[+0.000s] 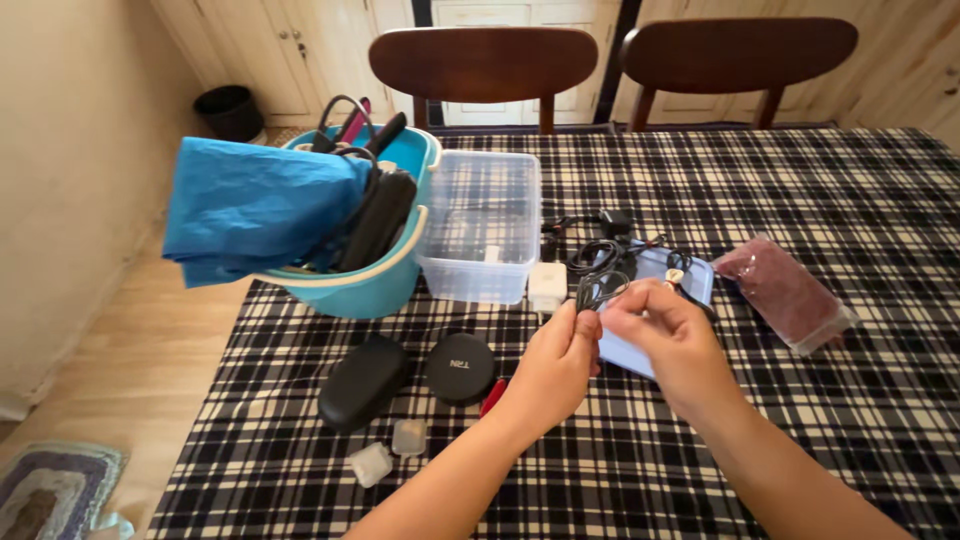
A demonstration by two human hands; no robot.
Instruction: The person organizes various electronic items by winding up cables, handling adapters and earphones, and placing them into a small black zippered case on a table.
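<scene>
My left hand [553,368] and my right hand [668,338] meet over the middle of the checked table, both pinching a thin black cable [598,287] that loops up between the fingertips. Behind the hands lies a light blue flat case [692,281] with more black cable [600,252] coiled on it. A white charger plug [547,286] rests just left of the cable. A red object [493,396] peeks out under my left wrist.
A teal bucket [385,283] with a blue bag [250,205] and black tools stands at the left. Beside it sits a clear plastic box [480,230]. Two black pouches [362,381], small clear cases [371,463], and a dark red packet [785,293] lie about. Two chairs [482,62] stand behind.
</scene>
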